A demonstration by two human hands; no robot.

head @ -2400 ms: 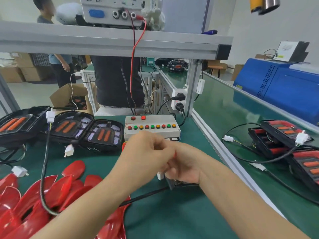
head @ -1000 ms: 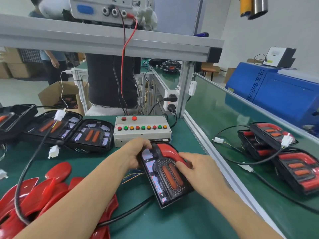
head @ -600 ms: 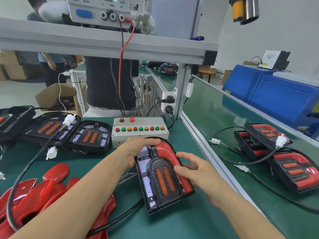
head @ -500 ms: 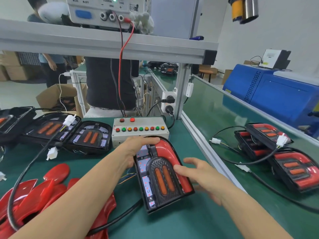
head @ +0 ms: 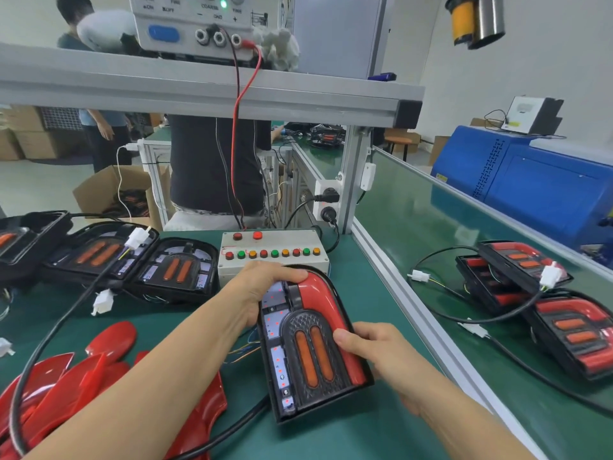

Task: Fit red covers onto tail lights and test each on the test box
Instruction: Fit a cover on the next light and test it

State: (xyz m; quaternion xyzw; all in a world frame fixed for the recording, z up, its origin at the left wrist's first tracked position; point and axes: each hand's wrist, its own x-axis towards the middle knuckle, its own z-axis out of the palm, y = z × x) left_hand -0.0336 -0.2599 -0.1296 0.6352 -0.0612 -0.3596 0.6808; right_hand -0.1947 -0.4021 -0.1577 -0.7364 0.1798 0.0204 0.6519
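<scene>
A black tail light (head: 310,351) lies on the green mat in front of me, with two orange bars in its middle and small red LEDs lit down its left side. A red cover (head: 326,303) curves over its top and right side. My left hand (head: 257,287) grips the light's top left corner, fingers curled over the upper edge. My right hand (head: 378,351) holds the right edge, thumb pressing on the red cover. The grey test box (head: 272,255), with a row of coloured buttons, stands just behind the light.
Loose red covers (head: 83,376) are piled at the near left. Uncovered tail lights (head: 172,270) with white connectors lie at the far left. Covered lights (head: 570,327) sit on the right belt past the aluminium rail (head: 414,313). A black cable (head: 229,429) crosses the mat.
My hands, first clasped together above the mat, brought the tail light down flat. My right hand slid from the cover's top to the right edge and closed on it. LEDs now glow.
</scene>
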